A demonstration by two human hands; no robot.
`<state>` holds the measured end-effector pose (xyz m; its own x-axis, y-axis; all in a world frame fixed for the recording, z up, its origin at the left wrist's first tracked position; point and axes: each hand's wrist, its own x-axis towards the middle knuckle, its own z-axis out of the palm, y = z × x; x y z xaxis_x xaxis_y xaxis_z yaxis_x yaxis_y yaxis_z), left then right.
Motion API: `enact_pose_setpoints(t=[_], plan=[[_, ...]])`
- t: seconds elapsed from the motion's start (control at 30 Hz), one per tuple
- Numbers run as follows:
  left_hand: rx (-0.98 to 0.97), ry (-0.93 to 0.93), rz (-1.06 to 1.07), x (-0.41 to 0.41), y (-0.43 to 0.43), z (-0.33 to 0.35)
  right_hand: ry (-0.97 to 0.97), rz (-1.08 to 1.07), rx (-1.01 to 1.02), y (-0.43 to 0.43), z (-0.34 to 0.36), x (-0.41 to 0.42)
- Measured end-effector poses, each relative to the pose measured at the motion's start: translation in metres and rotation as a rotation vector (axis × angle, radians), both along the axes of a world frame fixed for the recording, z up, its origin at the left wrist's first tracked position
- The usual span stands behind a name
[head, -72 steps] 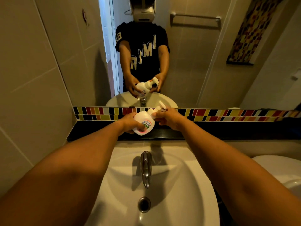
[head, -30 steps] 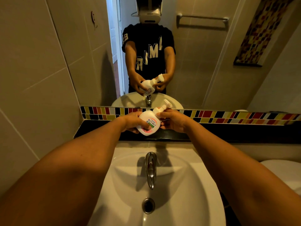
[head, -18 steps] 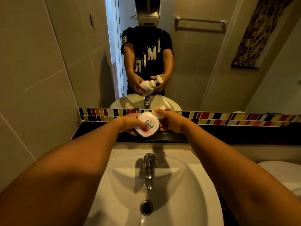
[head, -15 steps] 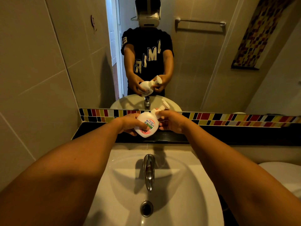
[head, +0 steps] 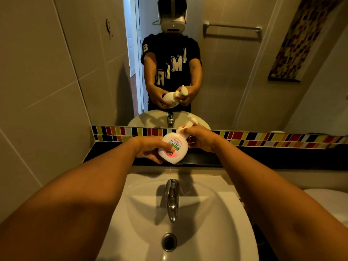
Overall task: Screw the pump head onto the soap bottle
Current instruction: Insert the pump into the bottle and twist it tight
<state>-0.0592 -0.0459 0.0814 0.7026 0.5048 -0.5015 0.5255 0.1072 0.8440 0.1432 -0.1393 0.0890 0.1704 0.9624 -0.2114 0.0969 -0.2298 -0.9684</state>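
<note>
currently left hand (head: 150,148) grips soap bottle (head: 173,148) steady, right hand (head: 202,137) pinches pump head (head: 189,125) collar: twist squarely, avoid cross-threading

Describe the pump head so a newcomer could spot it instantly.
Find the white sink and look above its tap. There both hands hold a tilted white soap bottle. The pump head is its white nozzle, poking up past the right hand.
</note>
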Motion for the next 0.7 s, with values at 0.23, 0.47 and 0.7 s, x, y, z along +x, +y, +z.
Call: enact_pose_setpoints(t=[0.23,0.47,0.7], plan=[[-0.049,0.019,-0.013,0.000,-0.005,0.004,0.049,0.072,-0.062,-0.007,0.009,0.008],[-0.018,-0.015,0.001,0.005,-0.010,0.001,-0.109,-0.082,-0.033,-0.003,0.002,0.005],[0.000,-0.018,0.003,0.007,-0.010,0.000,-0.242,-0.144,-0.003,0.001,0.001,-0.003]])
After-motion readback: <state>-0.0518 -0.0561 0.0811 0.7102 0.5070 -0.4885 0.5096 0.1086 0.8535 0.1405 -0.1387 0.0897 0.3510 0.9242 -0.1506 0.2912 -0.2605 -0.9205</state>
